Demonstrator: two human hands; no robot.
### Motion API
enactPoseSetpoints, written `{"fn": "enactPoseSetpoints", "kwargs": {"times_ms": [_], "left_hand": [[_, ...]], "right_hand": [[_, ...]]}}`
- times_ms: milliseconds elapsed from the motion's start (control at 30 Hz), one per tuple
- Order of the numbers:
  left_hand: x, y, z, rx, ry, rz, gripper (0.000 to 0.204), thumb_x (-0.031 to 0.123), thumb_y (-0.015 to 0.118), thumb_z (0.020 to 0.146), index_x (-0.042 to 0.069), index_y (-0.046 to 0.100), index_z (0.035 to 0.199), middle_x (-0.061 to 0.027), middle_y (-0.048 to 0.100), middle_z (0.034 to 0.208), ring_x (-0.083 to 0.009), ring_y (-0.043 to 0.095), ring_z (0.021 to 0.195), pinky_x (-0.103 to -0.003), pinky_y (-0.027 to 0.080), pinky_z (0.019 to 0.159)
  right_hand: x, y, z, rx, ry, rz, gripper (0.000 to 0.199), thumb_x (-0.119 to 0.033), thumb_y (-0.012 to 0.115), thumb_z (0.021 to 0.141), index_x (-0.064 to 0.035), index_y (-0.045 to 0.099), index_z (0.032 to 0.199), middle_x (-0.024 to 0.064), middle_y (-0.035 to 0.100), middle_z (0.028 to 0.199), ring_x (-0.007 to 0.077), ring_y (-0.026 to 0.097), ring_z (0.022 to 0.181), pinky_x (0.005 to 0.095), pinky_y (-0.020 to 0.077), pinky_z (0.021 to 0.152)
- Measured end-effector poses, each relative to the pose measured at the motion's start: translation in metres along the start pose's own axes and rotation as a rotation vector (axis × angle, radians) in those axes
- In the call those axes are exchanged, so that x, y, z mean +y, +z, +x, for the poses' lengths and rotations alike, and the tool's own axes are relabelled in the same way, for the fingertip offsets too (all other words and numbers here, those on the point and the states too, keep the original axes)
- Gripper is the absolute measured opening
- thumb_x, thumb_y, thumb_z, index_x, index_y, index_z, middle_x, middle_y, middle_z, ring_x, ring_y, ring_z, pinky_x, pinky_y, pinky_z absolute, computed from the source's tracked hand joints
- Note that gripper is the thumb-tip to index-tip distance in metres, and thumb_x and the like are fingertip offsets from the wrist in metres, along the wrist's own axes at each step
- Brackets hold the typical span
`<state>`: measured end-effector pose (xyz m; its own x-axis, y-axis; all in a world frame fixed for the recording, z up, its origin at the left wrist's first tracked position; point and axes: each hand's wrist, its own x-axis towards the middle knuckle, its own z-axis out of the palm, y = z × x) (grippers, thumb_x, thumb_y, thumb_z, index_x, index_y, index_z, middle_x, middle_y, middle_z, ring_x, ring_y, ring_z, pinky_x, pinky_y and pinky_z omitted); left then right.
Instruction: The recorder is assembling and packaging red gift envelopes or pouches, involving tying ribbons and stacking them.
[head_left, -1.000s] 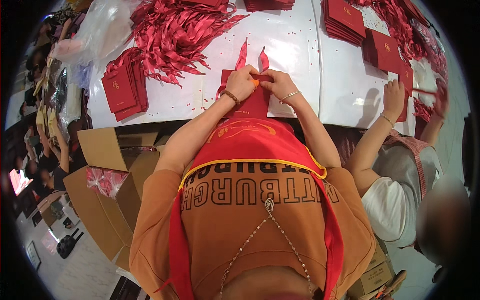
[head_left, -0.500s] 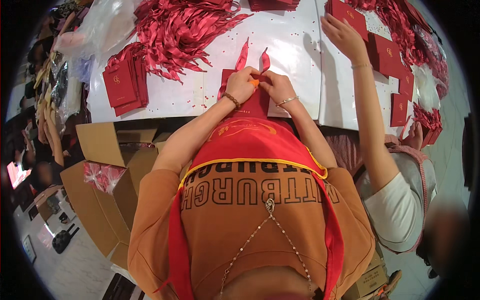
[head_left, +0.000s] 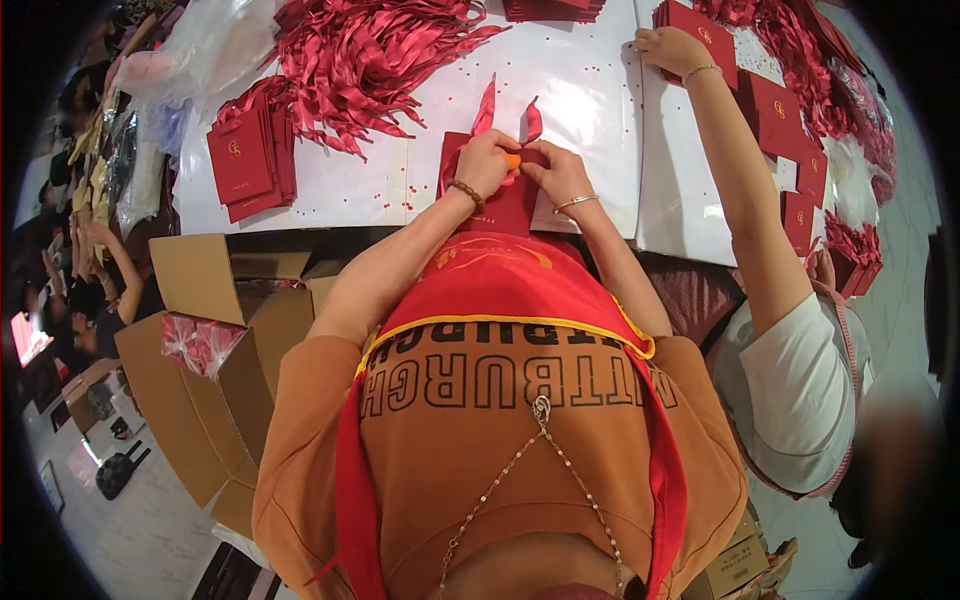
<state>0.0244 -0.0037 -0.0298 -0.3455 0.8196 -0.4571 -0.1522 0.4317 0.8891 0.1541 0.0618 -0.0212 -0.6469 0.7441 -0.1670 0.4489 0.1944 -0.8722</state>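
Note:
In front of me a dark red paper bag (head_left: 508,212) lies at the table's near edge, partly hidden by my hands. Red ribbon (head_left: 485,108) runs under my fingers, and its two loose ends stick out beyond them. My left hand (head_left: 484,163) is closed on the ribbon over the bag's left part. A small orange piece (head_left: 513,161) shows at its fingertips; I cannot make out its kind. My right hand (head_left: 560,175) pinches at the ribbon close beside it, thumb and forefinger together. What lies between the fingertips is mostly hidden.
The white table (head_left: 570,75) bears a heap of red ribbons (head_left: 350,60) and a stack of red bags (head_left: 245,160) at left. On the right, a co-worker's hand (head_left: 672,50) touches another bag stack (head_left: 712,35). An open cardboard box (head_left: 190,400) stands at lower left.
My hands stay at nearly the same spot, with small finger movements at the ribbon. The co-worker's hand has moved left and away from me, onto the far edge of the bag stack.

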Motion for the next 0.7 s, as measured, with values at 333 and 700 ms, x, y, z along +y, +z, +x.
{"fn": "enactPoseSetpoints", "kwargs": {"times_ms": [333, 700], "left_hand": [[-0.006, -0.001, -0.001, 0.117, 0.179, 0.183, 0.009, 0.002, 0.058, 0.072, 0.001, 0.055, 0.081, -0.0078, 0.058, 0.056, -0.0153, 0.055, 0.049, -0.029, 0.041, 0.046], [0.001, -0.001, -0.016, 0.123, 0.407, 0.598, 0.019, 0.002, 0.053, 0.069, 0.009, 0.049, 0.087, -0.0143, 0.059, 0.065, -0.0330, 0.059, 0.065, -0.042, 0.045, 0.057]], "right_hand": [[-0.001, 0.006, -0.003, -0.013, -0.065, -0.030, 0.028, -0.007, 0.062, 0.071, -0.0037, 0.059, 0.099, 0.0189, 0.061, 0.086, 0.0336, 0.059, 0.079, 0.0374, 0.0468, 0.070], [-0.003, 0.007, -0.012, 0.043, -0.138, -0.057, 0.030, -0.005, 0.062, 0.071, -0.0041, 0.058, 0.101, 0.0180, 0.061, 0.082, 0.0311, 0.060, 0.072, 0.0362, 0.0467, 0.064]]}}
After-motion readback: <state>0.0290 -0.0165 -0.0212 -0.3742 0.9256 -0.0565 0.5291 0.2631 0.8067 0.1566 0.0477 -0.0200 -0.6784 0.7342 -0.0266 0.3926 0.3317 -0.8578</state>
